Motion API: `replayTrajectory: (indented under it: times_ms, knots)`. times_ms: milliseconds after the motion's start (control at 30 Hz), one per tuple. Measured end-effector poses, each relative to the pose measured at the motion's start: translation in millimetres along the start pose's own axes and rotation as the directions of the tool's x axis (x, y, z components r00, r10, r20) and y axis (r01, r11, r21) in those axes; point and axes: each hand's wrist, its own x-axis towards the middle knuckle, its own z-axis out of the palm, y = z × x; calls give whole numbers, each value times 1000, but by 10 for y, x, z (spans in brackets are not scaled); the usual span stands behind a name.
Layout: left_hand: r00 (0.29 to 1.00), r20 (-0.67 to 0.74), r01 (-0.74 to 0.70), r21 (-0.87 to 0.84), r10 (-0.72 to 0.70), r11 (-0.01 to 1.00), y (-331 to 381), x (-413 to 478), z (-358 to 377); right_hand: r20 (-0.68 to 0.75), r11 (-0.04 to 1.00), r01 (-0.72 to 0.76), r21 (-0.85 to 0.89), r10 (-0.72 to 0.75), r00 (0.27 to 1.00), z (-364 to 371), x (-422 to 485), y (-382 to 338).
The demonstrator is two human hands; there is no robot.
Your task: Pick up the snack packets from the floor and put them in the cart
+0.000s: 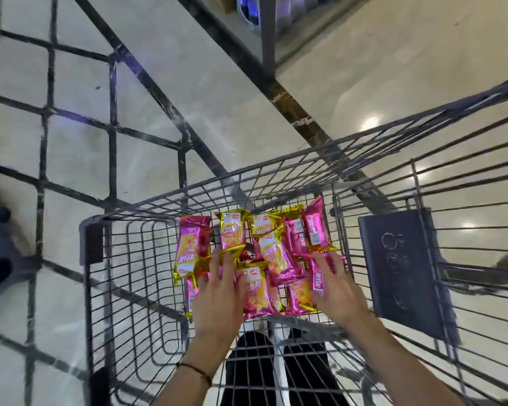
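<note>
Now, head view: both hands are down inside the cart [276, 167], so the step in hand reads as setting down a batch of packets [269, 253], or leveling the heap. Left hand [217, 291]: fingers straight and together, lying flat on the near-left of the pile, gripping nothing that I can see. Right hand [335, 288]: fingers spread wide, resting on a pink packet at the right edge, not curled round it. All visible packets are in the basket, bunched toward its near end, overlapping and touching one another. The floor [232, 92] shows no packet in this frame; the tiles under the cart and behind the person are hidden. Judgement: task is late, possibly complete. Next move calls for lifting both hands clear without dragging a packet up, then checking the floor around the cart. Packets: small pillow packs, glossy foil, pink and gold with crimped ends; light, slippery, likely to slide over each other. A dark panel [402, 273] hangs at the right.
</note>
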Motion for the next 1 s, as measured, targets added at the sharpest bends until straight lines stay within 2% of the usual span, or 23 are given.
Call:
replayTrajectory:
  times_ms: [333, 500, 700, 900, 1000]
  knots:
    - [999, -48, -23, 66, 26, 998, -14, -415, -533, -59, 999, 50, 8, -50, 997, -493, -610, -121]
    - [989, -90, -111, 97, 119, 989, 13, -733, -999, -175, 994, 104, -28, -107, 979, -892, -1065, -496]
    - [967, -166, -184, 83, 195, 980, -117, -1139, -1609, -389, 980, 179, -83, -197, 900, -1409, -1751, -1107]
    - [911, -335, -241, 38, 239, 970, -325, -1626, -2231, -532, 982, 156, -106, -189, 826, -1786, -2471, -1558]
    - [874, -423, -249, 34, 240, 968, -417, -1821, -2458, -547, 969, 199, -146, -246, 800, -1902, -2725, -1859]
